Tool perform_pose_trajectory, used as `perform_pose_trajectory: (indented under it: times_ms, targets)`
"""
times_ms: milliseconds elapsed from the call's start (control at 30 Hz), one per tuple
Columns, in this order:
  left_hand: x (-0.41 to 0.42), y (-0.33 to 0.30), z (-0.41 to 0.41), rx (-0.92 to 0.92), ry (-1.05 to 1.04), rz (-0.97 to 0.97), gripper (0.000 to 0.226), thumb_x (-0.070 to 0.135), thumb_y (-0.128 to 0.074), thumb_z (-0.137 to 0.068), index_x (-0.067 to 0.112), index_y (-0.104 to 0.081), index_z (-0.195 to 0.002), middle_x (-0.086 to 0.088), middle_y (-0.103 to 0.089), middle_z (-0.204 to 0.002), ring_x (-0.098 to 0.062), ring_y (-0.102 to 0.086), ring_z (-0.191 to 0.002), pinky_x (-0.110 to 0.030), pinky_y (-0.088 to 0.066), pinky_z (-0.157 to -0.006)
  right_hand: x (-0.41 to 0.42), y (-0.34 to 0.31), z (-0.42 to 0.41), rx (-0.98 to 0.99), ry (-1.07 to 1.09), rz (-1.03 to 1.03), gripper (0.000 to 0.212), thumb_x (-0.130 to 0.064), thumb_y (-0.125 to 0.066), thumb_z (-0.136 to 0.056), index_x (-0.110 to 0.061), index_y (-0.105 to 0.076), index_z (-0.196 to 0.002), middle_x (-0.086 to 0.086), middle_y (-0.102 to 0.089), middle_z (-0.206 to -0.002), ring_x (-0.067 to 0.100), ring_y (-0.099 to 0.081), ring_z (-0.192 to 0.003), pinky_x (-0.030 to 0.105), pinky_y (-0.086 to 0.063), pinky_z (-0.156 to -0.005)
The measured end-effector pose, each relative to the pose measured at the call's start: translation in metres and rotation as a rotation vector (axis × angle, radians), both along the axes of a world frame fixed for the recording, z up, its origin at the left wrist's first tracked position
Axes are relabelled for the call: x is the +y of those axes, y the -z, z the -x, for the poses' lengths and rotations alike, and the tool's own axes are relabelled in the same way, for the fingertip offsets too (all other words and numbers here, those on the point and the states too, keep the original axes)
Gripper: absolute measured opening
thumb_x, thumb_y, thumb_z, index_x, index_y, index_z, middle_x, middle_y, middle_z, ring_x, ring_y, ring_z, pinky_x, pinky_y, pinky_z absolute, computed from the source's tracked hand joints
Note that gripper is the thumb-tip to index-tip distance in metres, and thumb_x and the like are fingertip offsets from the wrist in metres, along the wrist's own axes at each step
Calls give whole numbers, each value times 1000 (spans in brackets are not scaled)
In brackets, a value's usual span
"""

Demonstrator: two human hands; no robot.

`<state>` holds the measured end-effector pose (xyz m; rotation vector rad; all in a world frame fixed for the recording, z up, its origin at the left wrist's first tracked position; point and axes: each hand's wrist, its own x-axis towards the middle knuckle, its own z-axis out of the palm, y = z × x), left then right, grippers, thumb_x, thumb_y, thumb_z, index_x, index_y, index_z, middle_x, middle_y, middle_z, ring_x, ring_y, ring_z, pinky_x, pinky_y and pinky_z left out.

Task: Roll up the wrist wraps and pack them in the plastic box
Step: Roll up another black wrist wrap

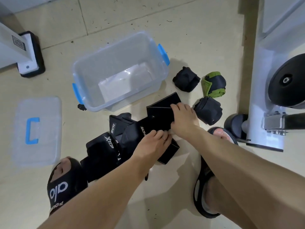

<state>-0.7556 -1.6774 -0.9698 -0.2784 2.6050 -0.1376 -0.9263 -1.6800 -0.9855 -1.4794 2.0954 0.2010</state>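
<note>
A clear plastic box (92, 103) with blue latches stands open on the tiled floor, nothing inside. In front of it lies a black wrist wrap (160, 113), folded flat. My right hand (183, 119) presses on its right edge, and my left hand (155, 142) pinches its near end. A heap of unrolled black wraps (105, 149) with white lettering lies to the left of my hands. Right of the box sit three rolled wraps: a black one (185, 79), a green and black one (214, 84) and another black one (208, 110).
The box's clear lid (38, 129) with a blue handle lies on the floor at the left. White gym equipment frames stand at the upper left (24, 52) and the right (270, 80), with a black weight plate (287, 80). My feet in black slides (62, 184) flank the heap.
</note>
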Motion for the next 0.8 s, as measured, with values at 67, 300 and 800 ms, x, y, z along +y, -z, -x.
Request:
perform_pose_trajectory:
  times_ms: [67, 300, 800]
  targets:
    - [0, 2, -2, 42, 1, -9, 53, 23, -55, -93, 6, -48, -142, -13, -58, -133, -26, -53, -107, -34, -41, -83, 1, -2, -1, 65, -19, 28, 51, -23, -61, -92, -15, -45, -139, 10, -51, -139, 32, -43, -133, 39, -32, -112]
    - [-21, -34, -7, 148, -162, -246, 36, 21, -48, -97, 11, -55, -131, -6, -61, -118, -27, -56, -103, -36, -39, -77, 14, -28, -3, -321, 271, -43, 10, -12, -55, -86, -7, -62, -91, 7, -60, -80, 32, -60, -79, 32, -40, -57]
    - [-41, -270, -44, 929, -1524, -958, 21, 23, -43, -107, 22, -55, -89, -3, -63, -91, -21, -61, -85, -30, -51, -82, 1, -269, -20, -706, 723, 239, 12, -20, -69, -80, -9, -64, -82, 11, -64, -78, 28, -61, -69, 38, -53, -69]
